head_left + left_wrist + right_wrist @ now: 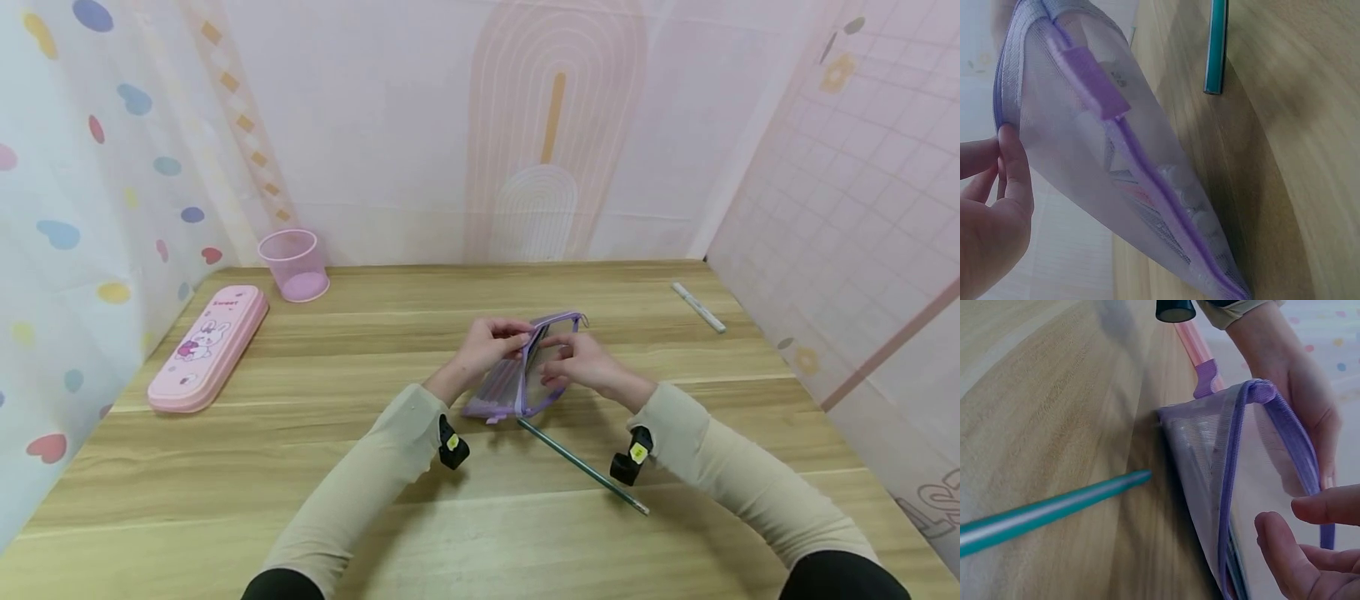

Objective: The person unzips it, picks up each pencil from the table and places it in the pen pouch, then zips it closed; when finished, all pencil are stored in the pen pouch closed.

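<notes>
A translucent mesh zip pouch (498,390) with purple edging stands with its mouth open on the table. My left hand (487,348) pinches its rim between thumb and fingers; the left wrist view shows this grip on the pouch (1066,156) up close. At the mouth is my right hand (588,365), its fingers loosely bent and thumb apart from them. In the right wrist view, nothing shows between the fingers of the right hand (1297,569). Slim contents show through the mesh. A green pencil (581,463) lies on the table just in front of the pouch.
At the left lies a pink pencil case (210,346) with a rabbit picture. A clear pink cup (298,271) stands behind it, near the back edge. A white pen (699,307) lies at the back right of the wooden table (375,317). Patterned curtains surround the table.
</notes>
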A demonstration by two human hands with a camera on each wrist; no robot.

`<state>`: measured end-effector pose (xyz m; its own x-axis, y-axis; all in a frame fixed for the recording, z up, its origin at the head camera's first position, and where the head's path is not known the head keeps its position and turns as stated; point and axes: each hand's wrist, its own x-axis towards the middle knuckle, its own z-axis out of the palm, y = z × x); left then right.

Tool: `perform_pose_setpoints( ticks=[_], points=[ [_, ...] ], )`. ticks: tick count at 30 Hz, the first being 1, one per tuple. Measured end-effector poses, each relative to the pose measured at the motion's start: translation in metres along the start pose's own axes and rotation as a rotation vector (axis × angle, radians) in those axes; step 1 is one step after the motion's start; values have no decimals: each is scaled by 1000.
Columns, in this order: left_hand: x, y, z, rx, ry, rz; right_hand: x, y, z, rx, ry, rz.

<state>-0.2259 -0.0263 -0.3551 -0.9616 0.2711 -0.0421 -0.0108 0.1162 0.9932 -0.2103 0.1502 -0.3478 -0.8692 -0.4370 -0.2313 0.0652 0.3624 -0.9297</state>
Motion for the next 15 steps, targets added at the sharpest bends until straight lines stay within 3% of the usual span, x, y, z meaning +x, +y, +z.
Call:
perform_pose_setpoints(
  ticks=[6,11,15],
  points=[
    [-1,1,0,-12,14,4,-18,-1,-7,-160,-64,-125],
    [-3,1,-1,-13,14,-10,-43,8,-10,-505,-201,-284],
    [-2,2,-1,-6,2,-15,-66,16,-7,-736,-268,-239]
  ],
)
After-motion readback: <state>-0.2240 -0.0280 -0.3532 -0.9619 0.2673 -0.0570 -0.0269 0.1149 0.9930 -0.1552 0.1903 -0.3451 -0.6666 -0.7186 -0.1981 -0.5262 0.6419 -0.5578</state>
